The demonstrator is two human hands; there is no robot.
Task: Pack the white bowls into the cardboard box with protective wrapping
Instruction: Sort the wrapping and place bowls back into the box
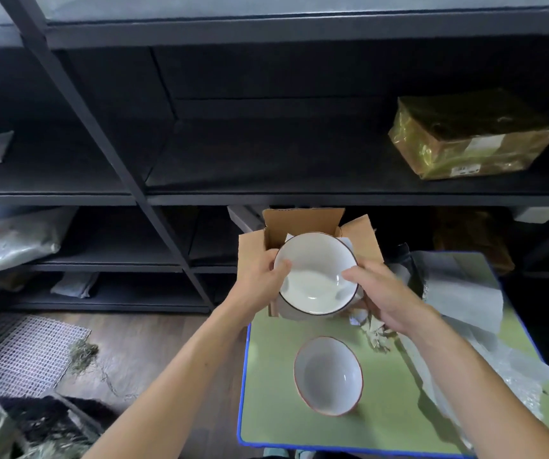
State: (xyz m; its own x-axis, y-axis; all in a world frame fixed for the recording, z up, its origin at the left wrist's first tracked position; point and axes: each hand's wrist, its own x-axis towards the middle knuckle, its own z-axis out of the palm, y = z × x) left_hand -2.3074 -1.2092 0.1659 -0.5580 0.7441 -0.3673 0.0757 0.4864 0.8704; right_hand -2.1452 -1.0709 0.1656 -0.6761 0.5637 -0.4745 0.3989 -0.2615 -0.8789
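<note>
The left hand point(259, 276) and right hand point(389, 299) grip the white bowl point(312, 279) by opposite rims, thumbs inside, just over the open cardboard box point(303, 223); best lowered level and slowly, while the second bowl point(327, 376) waits below the wrists.

- The open brown cardboard box point(303, 223): its inside is mostly hidden behind the white dark-rimmed ceramic bowl point(314, 276).
- The left hand point(259, 276) and right hand point(389, 299): all fingers but the thumbs are hidden beneath that bowl.
- The green blue-edged tabletop point(266, 409): cut off at the bottom edge.
- The gold film-wrapped parcel point(475, 140): its label print is too small to read.
</note>
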